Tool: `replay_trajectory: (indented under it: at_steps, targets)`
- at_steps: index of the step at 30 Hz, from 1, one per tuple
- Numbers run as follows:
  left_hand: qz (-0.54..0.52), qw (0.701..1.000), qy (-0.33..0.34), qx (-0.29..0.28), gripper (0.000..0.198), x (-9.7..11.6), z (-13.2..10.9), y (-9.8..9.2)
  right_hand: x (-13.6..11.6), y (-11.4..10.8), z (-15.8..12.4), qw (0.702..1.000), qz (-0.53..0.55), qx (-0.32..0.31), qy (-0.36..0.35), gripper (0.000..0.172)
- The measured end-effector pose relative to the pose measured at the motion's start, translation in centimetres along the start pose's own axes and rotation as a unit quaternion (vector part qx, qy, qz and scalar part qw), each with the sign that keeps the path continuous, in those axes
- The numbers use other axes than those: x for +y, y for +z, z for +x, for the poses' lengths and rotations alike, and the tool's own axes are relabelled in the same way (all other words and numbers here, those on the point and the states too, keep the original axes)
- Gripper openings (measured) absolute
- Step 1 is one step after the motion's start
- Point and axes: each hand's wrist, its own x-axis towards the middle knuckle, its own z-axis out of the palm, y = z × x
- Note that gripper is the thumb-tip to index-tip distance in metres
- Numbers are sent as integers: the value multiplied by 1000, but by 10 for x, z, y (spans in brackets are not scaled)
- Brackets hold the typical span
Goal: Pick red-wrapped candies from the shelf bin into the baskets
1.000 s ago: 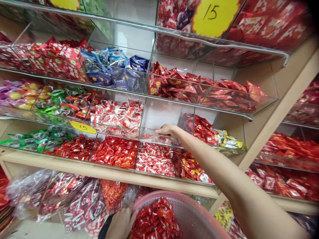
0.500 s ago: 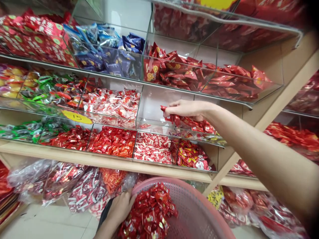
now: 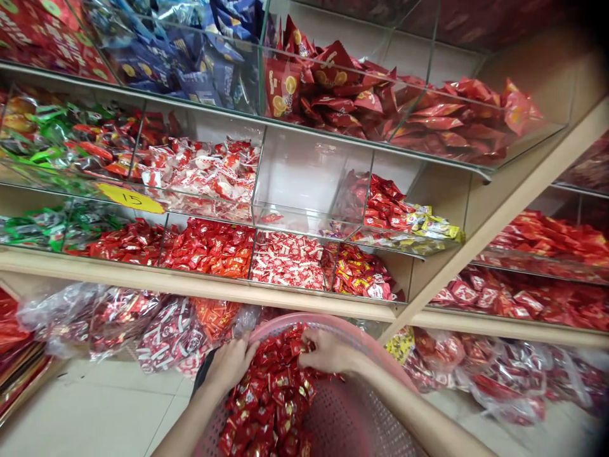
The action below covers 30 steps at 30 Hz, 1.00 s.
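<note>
A pink perforated plastic basket (image 3: 361,327) stands below the shelves, with a heap of red-wrapped candies (image 3: 271,406) along its left side. My left hand (image 3: 233,360) is closed over the basket's left rim. Inside the basket, at the top right of the heap, is my right hand (image 3: 328,352), its fingers curled around some of the candies; the fingertips are partly hidden among the wrappers.
Clear-fronted shelf bins hold red pouches (image 3: 340,95), blue packets (image 3: 185,57), red candies (image 3: 383,200) and white-and-red candies (image 3: 200,168). A yellow tag (image 3: 130,198) reads 15. Plastic bags of sweets (image 3: 118,317) lie under the wooden ledge (image 3: 200,276).
My right hand has come down from the middle shelf, where it held red candies, into the basket. The shelves look closer and shifted upward. My left hand stays at the rim.
</note>
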Motion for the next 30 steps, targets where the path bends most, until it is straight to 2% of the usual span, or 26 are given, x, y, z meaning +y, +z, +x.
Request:
replay_trajectory:
  at_steps: [3,8,11,14,17,19,21,23,25,27,28,30]
  targets:
    - [5,1000,-1,-1,49,0,0,0,15,24,6,997,-72,24,1,32]
    - [17,1000,2,3,50,0,0,0,25,44,19,991,-120,42,37,41]
    - [11,1000,4,3,50,0,0,0,30,50,27,995,-85,33,43,37]
    - [8,1000,2,4,51,-1,0,0,35,53,32,998,2,-10,54,32]
    - [9,1000,3,6,52,-1,0,0,37,53,32,997,61,-17,43,30]
    - [9,1000,0,4,52,-1,0,-1,35,51,30,996,72,-30,44,27]
    - [5,1000,-2,1,52,1,-1,-2,30,46,25,998,40,-34,44,25]
    - [-1,1000,0,0,51,2,-1,-3,24,40,18,998,-50,12,28,24]
    - [-4,1000,-2,2,49,2,-1,-3,14,31,8,986,-147,79,12,24]
    - [-6,1000,-4,4,47,2,-1,-1,1,18,-4,974,-199,106,-15,17]
    - [-9,1000,-4,6,46,1,0,0,-7,8,-11,974,-201,96,-39,17]
    - [-17,1000,2,12,44,-1,0,3,-29,-17,-26,976,-168,56,-122,27]
